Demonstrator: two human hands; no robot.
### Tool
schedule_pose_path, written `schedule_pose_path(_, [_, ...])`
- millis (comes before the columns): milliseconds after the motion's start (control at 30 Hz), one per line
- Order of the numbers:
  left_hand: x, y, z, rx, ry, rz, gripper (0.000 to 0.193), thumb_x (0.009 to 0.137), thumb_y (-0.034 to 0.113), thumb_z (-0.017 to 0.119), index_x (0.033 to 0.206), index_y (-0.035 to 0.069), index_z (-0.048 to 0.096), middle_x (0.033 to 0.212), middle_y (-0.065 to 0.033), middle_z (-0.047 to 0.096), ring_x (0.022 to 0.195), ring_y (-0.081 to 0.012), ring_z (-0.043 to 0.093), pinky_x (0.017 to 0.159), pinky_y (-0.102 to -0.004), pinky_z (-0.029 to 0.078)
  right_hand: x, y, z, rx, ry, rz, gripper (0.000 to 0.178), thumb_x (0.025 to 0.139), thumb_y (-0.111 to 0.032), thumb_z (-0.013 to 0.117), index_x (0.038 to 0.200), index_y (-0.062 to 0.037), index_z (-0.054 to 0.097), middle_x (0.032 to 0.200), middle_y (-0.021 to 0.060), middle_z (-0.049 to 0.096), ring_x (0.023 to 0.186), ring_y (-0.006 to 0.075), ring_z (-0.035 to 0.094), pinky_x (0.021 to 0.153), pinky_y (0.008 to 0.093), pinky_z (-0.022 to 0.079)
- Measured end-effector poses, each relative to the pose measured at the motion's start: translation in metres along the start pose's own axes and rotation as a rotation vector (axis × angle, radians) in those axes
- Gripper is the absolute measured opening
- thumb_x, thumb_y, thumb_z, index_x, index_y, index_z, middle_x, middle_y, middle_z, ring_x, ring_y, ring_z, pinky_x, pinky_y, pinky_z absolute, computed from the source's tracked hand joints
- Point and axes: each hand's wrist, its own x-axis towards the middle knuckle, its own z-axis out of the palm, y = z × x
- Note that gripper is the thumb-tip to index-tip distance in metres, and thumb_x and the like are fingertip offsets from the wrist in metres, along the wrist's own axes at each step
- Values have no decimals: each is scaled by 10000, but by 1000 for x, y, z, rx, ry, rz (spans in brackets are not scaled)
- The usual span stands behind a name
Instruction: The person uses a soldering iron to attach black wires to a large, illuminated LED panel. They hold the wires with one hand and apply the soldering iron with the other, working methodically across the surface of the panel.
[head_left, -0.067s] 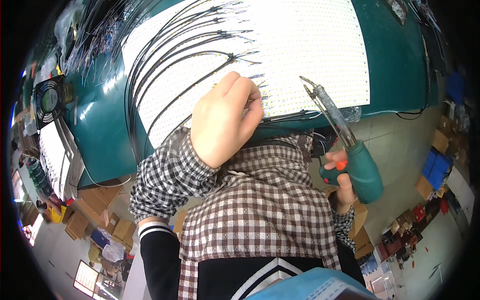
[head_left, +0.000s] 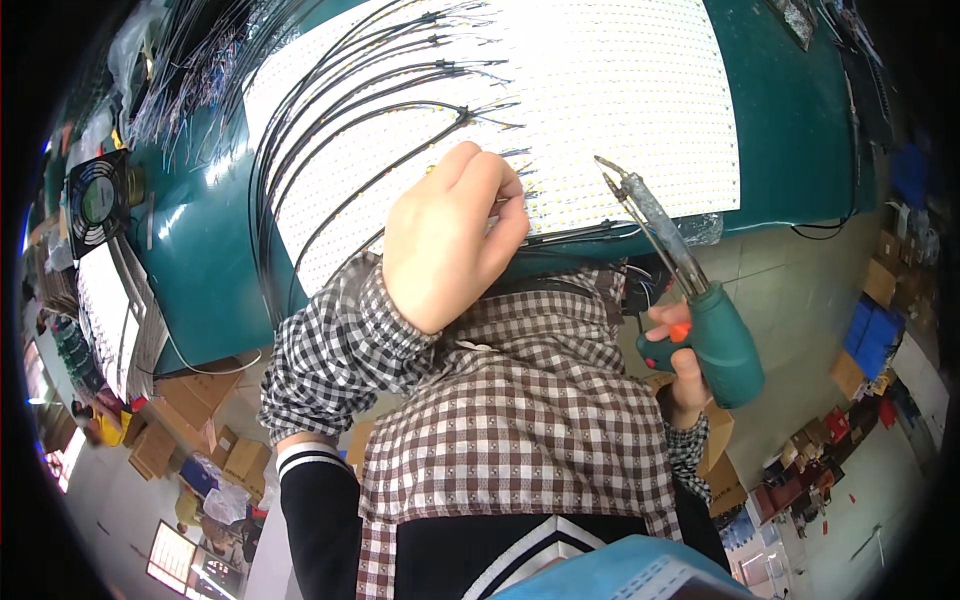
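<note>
My left hand [head_left: 445,235] is closed in a pinch over a white board [head_left: 630,100] dotted with small yellow points. A black cable [head_left: 366,246] runs in under this hand, and thin wire ends [head_left: 530,188] show beside the fingertips; the exact grip is hidden. In my right hand [head_left: 686,375] is a green soldering gun [head_left: 727,345], the fingers wrapped round its handle. Its long metal tip [head_left: 607,168] points up and left, over the board near its lower edge. Several black cables with split ends [head_left: 462,115] lie curved across the board's left half.
The board rests on a green table [head_left: 790,120]. A bundle of loose wires [head_left: 200,90] lies at the far left, with a small black fan [head_left: 98,202] nearer. Stacked white panels [head_left: 110,310] stand at the left edge. Cardboard boxes [head_left: 245,465] are on the floor.
The soldering gun has shifted slightly to the left, with its tip a touch nearer my left hand. My left hand has hardly moved.
</note>
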Motion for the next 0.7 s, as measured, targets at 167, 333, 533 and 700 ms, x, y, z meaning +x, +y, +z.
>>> schedule_pose_path(167, [2, -1, -1, -66, -17, -1, 85, 851, 19, 708, 893, 39, 637, 852, -82, 614, 671, -222, 635, 611, -325, 516, -1, 0, 0, -39, -58, -16, 530, 827, -251, 901, 1170, 84, 675, 1033, 176, 749, 856, 221, 738, 778, 342, 627])
schedule_pose_path(333, [5, -4, -3, -97, -48, 24, 111, 824, 29, 713, 861, 58, 612, 842, -120, 604, 715, -333, 645, 629, -413, 520, -1, 0, 0, -114, -103, -36, 446, 821, -245, 896, 1092, 58, 712, 964, 138, 749, 802, 206, 732, 762, 337, 614])
schedule_pose_path(533, [8, -7, -6, -120, -82, 36, 113, 827, 30, 711, 859, 52, 604, 834, -129, 597, 717, -353, 633, 628, -432, 515, -3, -4, 4, -265, -115, -47, 432, 813, -305, 892, 1047, 24, 738, 895, 95, 763, 794, 210, 737, 758, 337, 596])
schedule_pose_path(700, [8, -6, -6, -63, -83, 42, 88, 835, 11, 702, 874, 38, 628, 840, -103, 600, 698, -275, 623, 625, -364, 508, 2, -7, 1, -441, -180, -123, 427, 811, -374, 884, 1005, -13, 765, 877, 65, 767, 824, 242, 737, 790, 370, 587])
